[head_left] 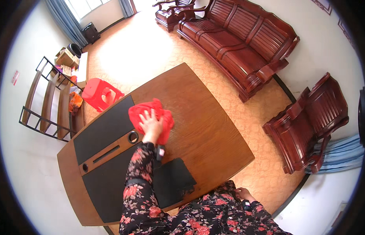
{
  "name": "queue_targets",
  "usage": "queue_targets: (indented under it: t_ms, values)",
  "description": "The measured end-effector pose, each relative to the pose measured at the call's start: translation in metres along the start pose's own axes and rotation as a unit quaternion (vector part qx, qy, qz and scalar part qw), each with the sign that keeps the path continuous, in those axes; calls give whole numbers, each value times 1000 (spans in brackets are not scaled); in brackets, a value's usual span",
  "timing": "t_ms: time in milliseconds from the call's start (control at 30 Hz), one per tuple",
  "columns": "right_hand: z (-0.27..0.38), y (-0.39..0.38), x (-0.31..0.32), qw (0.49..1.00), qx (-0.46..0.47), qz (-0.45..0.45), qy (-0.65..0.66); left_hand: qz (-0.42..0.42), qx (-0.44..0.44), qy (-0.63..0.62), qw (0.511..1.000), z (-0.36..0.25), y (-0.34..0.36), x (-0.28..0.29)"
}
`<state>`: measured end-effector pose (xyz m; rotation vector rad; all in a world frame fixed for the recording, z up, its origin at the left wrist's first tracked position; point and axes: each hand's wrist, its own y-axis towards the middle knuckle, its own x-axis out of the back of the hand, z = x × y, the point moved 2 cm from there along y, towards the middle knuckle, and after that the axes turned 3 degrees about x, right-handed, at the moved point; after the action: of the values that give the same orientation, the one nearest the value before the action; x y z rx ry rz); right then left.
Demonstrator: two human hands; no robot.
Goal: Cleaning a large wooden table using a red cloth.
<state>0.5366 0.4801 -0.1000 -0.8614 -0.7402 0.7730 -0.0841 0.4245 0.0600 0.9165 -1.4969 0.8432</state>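
My left hand (151, 126) lies with its fingers spread on a crumpled red cloth (165, 118), pressing it against the brown wooden table (206, 117). The cloth overlaps the edge of a black inset panel (108, 117). Beside it is a round hole (133, 137) in the tabletop. Down at my right side, my right hand (244, 194) rests close to my floral clothing, off the table. Its fingers are small and partly hidden, so their grip is unclear. A darker black patch with an uneven edge (178, 180) shows on the tabletop near my body.
A red plastic stool (100, 94) stands by the table's far left edge. Behind it are a shelf rack (47, 102) and cardboard boxes (65, 58). A dark red wooden bench (237, 39) and a matching armchair (310, 121) line the right wall.
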Motion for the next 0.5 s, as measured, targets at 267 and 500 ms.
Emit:
queue_targets:
  t_ms: [267, 500]
  values:
    - [6, 34, -10, 986, 38, 15, -160, 82, -519, -133, 840, -66, -228, 2]
    - [101, 19, -34, 986, 69, 25, -147, -61, -389, -173, 903, -18, -114, 21]
